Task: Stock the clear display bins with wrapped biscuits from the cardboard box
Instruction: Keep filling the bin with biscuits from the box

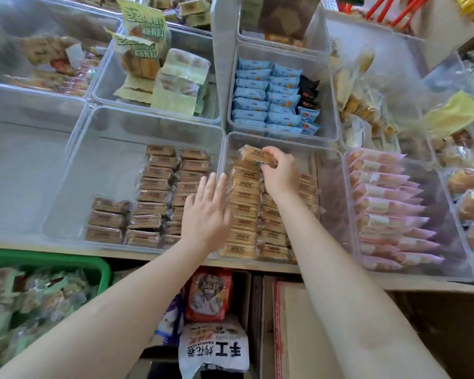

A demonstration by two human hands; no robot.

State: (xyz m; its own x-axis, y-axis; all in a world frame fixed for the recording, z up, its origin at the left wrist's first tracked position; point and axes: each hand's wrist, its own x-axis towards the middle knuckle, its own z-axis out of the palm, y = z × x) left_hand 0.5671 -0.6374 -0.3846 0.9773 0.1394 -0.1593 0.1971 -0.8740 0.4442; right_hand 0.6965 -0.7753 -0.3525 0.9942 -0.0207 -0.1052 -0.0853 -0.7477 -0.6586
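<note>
A clear bin [326,170] in the front middle holds rows of tan wrapped biscuits [244,209]. My right hand [279,173] pinches one wrapped biscuit [253,155] above the far end of the left row. My left hand [207,212] is flat with straight fingers, resting against the bin's left wall and the row of biscuits. The neighbouring clear bin [93,165] to the left holds darker brown wrapped biscuits [159,198] in several rows. A cardboard box [293,324] stands below the shelf edge, mostly hidden by my right forearm.
Blue packets [266,99] fill the bin behind. Pink-wrapped cakes [386,214] lie in the bin to the right. A green basket [39,296] of snacks sits at lower left, snack bags [211,324] below the shelf. Other clear bins surround these.
</note>
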